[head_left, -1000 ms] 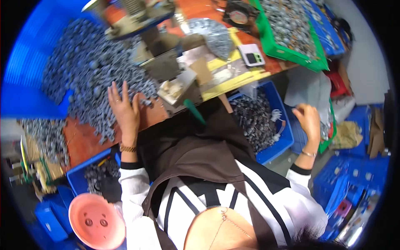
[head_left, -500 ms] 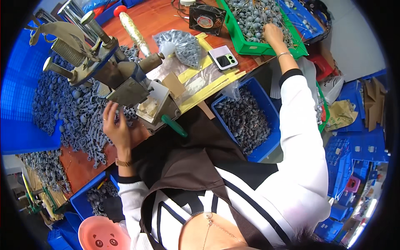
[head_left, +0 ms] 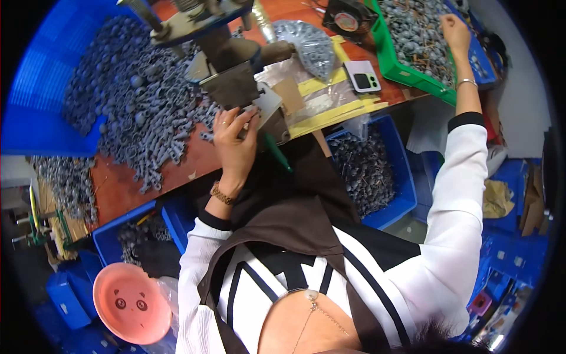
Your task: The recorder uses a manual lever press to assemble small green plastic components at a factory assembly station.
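red-brown bench w/ heap of grey parts at l; l hand half-curled, fingertips at press, grip unclear; r hand fingers bent in, by far r edge of green tray, can't see if it holds anything; grey bits fill tray.

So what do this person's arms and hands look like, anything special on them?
Both arms wear white sleeves ending in black cuffs. The left hand is gloveless, with a ring and a chunky brown linked band at the wrist. The right hand, also gloveless, has a slim, shiny bangle.
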`<state>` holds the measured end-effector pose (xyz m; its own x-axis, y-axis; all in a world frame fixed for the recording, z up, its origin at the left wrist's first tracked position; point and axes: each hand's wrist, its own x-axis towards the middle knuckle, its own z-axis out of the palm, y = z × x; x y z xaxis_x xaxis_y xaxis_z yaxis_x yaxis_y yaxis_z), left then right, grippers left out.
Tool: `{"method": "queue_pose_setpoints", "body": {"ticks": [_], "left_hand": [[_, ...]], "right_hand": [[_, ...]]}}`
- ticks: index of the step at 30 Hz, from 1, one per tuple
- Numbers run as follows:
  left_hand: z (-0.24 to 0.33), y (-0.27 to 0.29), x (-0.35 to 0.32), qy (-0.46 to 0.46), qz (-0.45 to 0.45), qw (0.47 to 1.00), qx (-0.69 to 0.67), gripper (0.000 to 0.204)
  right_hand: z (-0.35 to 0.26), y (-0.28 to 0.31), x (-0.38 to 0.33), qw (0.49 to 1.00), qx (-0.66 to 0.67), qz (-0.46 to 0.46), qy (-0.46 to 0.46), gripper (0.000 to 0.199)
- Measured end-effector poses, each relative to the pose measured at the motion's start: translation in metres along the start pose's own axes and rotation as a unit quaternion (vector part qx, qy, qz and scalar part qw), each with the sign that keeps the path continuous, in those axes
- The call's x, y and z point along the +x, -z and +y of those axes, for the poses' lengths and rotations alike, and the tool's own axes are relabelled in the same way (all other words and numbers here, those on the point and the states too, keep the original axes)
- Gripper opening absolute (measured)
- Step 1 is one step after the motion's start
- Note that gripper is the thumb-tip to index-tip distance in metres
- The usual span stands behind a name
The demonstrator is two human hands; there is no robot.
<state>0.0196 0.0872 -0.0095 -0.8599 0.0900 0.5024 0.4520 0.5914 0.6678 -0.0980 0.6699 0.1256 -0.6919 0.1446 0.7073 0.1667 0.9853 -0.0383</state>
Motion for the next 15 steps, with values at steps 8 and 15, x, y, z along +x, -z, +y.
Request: {"method": "queue_pose_setpoints", "body": {"ticks": [8,15], "left_hand": [[-0.007,0.012,0.008,0.108,-0.089,0.984,-0.112,0.023],[-0.028,0.029,0.026,0.042,-0.252,0.941,-0.224,0.027]], "right_hand": [[-0.032,0.01,0.0,0.708,0.659,-0.099,-0.233,0.029],[-0.098,0.1,-0.039,0.657,0.745,-0.014,-0.11,0.03]]}}
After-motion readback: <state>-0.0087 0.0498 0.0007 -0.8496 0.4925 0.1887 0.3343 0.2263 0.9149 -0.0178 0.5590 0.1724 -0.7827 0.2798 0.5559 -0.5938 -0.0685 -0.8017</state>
